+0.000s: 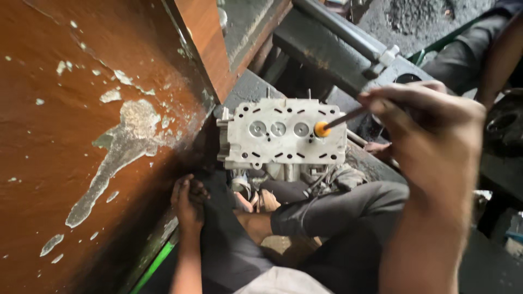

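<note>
Your right hand (430,117) grips a thin rod (346,117), its orange tip (322,129) pressed on the grey cylinder head's (283,133) right end. Your left hand (188,201) rests curled below its left corner, holding nothing.

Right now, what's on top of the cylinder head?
On the cylinder head sits the orange tip of a thin rod held by the right hand, covering one valve seat. Three round valves show beside it. The underside is hidden.
</note>
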